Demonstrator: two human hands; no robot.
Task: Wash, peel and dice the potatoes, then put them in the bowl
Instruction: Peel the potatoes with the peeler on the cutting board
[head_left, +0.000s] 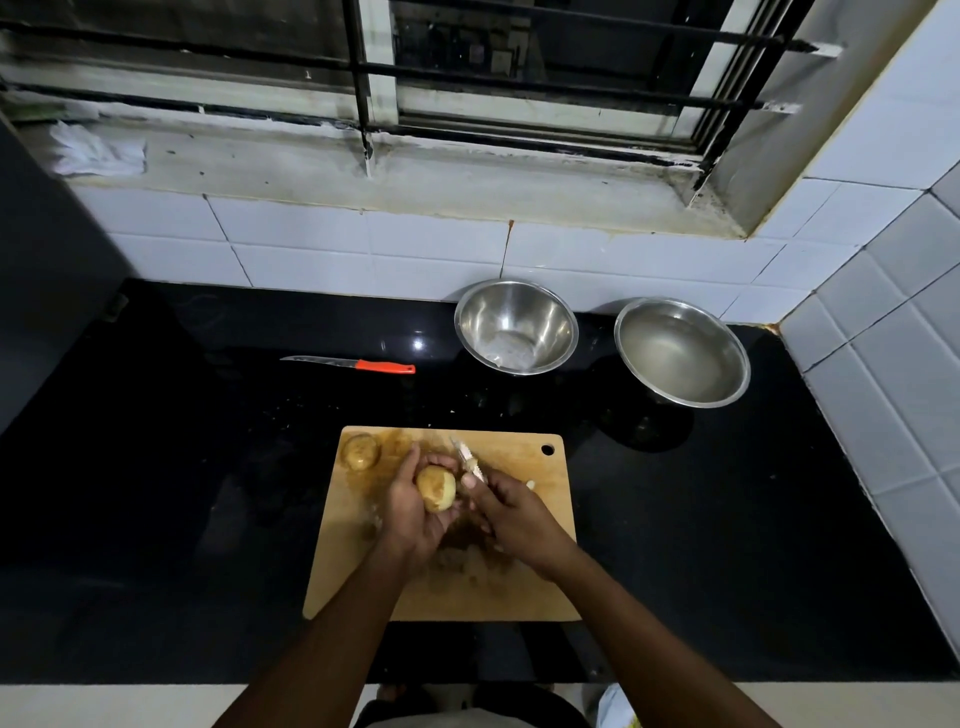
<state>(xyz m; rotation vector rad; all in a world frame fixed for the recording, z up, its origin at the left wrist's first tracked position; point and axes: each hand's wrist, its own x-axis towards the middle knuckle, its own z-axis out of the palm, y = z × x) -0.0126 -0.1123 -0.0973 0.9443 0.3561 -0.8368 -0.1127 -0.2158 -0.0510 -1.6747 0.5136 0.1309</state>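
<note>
Over the wooden cutting board my left hand grips a potato that still has brown skin on its upper part. My right hand holds a peeler whose pale blade points up and away, just right of the potato. A second unpeeled potato lies at the board's far left corner. Brown peelings are scattered on the board beneath my hands. Two steel bowls stand behind: the left bowl looks dry, the right bowl holds water.
A knife with an orange handle lies on the black countertop, behind and left of the board. White tiled walls close the back and right side. The counter's front edge runs just below the board.
</note>
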